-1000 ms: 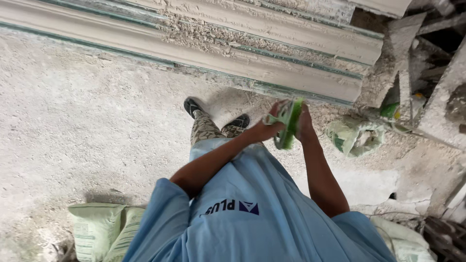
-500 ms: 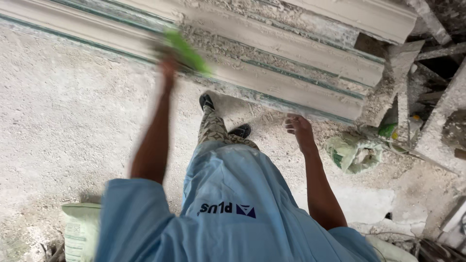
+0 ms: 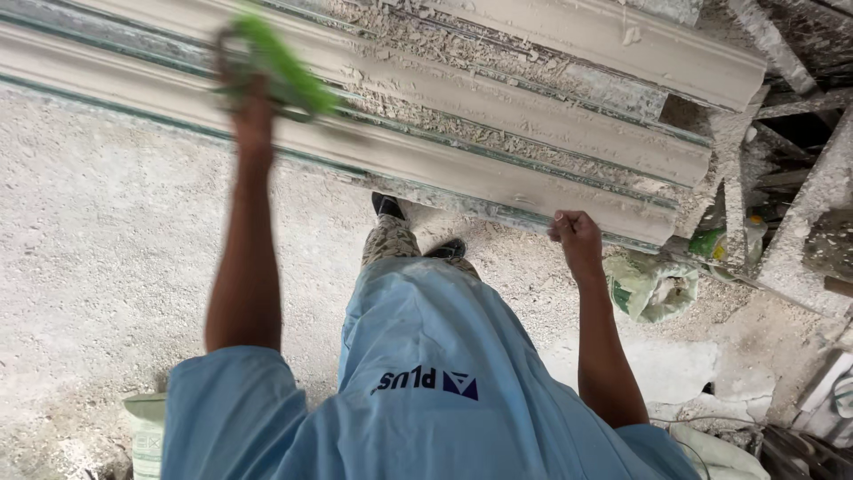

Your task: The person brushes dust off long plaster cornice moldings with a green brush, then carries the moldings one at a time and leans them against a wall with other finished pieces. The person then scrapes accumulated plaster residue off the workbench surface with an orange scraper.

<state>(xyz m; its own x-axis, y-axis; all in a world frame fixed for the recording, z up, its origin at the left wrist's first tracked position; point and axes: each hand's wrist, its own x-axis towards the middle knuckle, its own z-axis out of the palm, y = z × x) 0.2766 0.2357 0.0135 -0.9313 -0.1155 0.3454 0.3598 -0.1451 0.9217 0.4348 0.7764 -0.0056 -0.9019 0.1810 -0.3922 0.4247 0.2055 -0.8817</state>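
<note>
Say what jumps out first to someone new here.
The blurred green tool in the raised left hand, upper left, against the long plaster mouldings stacked across the top. The right hand rests closed at the lowest moulding's near edge, centre right. A light blue shirt fills the bottom.

**One head-worn view, looking steeply down**

A single camera sits on the person's head and faces down over the light blue shirt (image 3: pixel 426 391), which fills the near edge. Farther off lie the rough grey plaster-strewn floor (image 3: pixel 98 267) and long pale moulded plaster strips (image 3: pixel 498 169). No second view overlaps it.
</note>
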